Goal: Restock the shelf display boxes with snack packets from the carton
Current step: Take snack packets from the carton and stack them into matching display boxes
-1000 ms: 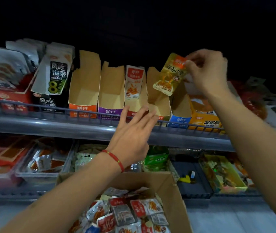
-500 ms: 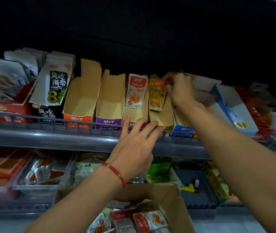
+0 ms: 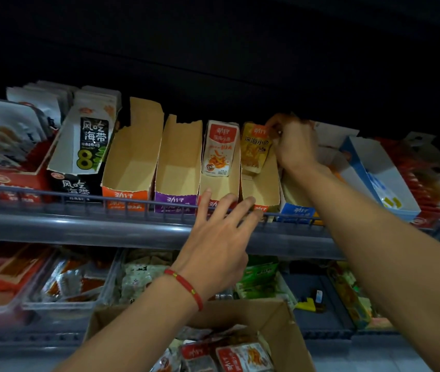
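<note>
**Yellow snack packet being stood in a shelf display box**

The right hand (image 3: 292, 142) pinches the top of a yellow packet (image 3: 255, 147), printed 深海小鱼, standing it upright at the back of an open-fronted display box (image 3: 263, 191) so its label faces shoppers. At nine o'clock from it stands a white-and-red packet (image 3: 220, 149). The left hand (image 3: 217, 237), fingers spread and holding nothing, touches the box fronts, probably steadying them. At six o'clock, the carton (image 3: 289, 327) holds more packets. Farther left, bags read 风吃海带 (image 3: 90, 142).

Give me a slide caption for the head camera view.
Right hand sets a yellow packet upright in a display box; open left hand steadies it.
</note>
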A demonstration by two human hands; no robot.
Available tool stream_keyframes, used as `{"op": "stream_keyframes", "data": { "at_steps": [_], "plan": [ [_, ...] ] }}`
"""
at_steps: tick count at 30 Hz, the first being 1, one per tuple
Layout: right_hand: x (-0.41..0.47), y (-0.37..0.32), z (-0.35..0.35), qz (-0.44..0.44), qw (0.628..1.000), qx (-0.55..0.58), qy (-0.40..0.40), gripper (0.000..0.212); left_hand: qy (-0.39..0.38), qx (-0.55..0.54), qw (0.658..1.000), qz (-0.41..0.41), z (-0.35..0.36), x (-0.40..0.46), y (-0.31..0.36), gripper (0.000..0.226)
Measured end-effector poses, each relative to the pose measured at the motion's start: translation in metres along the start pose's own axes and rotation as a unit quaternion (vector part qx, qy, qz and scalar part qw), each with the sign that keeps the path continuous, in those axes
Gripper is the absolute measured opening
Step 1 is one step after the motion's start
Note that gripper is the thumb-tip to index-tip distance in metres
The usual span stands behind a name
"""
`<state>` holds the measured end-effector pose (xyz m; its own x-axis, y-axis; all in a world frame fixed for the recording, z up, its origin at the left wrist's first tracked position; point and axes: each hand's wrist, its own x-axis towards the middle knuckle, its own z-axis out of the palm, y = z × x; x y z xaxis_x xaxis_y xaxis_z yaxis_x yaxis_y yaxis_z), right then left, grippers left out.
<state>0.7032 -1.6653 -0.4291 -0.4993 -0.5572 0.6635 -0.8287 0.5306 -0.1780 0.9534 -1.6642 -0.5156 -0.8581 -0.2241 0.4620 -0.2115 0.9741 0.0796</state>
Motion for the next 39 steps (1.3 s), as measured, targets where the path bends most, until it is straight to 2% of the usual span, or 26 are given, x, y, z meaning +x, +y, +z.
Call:
{"op": "stream_keyframes", "data": {
  "at_steps": [5, 12, 21, 25, 28, 32, 36, 37, 39],
  "plan": [
    [0.004, -0.002, 0.003, 0.014, 0.999, 0.016, -0.034, 0.026, -0.005, 0.0, 1.0, -0.007, 0.0, 0.001, 0.002, 0.075],
    [0.017, -0.008, 0.006, -0.004, 0.997, -0.034, -0.075, 0.022, -0.012, -0.001, 1.0, -0.008, -0.001, 0.001, 0.002, 0.073],
    [0.02, -0.009, 0.006, -0.094, 0.981, -0.154, -0.068, 0.029, -0.026, -0.004, 1.0, -0.012, -0.002, 0.001, 0.002, 0.072],
    [0.011, -0.004, 0.003, -0.066, 0.992, -0.101, -0.045, 0.027, -0.023, -0.006, 1.0, -0.009, -0.003, 0.001, 0.002, 0.071],
    [-0.004, -0.001, -0.009, -0.088, 0.992, -0.095, -0.007, 0.022, -0.012, -0.017, 1.0, 0.001, -0.005, -0.001, 0.001, 0.071],
    [-0.04, -0.004, -0.037, -0.133, 0.99, -0.019, 0.047, 0.024, 0.032, -0.044, 0.998, 0.026, -0.011, -0.012, -0.006, 0.06],
    [-0.098, -0.001, -0.065, -0.205, 0.977, 0.05, 0.039, 0.026, 0.096, -0.074, 0.991, 0.056, -0.014, -0.045, -0.012, 0.028],
    [-0.114, -0.001, -0.07, -0.22, 0.973, 0.068, 0.029, 0.024, 0.094, -0.08, 0.99, 0.061, -0.013, -0.057, -0.014, 0.024],
    [-0.148, -0.003, -0.076, -0.249, 0.963, 0.103, -0.018, 0.022, 0.045, -0.085, 0.994, 0.06, -0.006, -0.083, -0.017, 0.021]
  ]
}}
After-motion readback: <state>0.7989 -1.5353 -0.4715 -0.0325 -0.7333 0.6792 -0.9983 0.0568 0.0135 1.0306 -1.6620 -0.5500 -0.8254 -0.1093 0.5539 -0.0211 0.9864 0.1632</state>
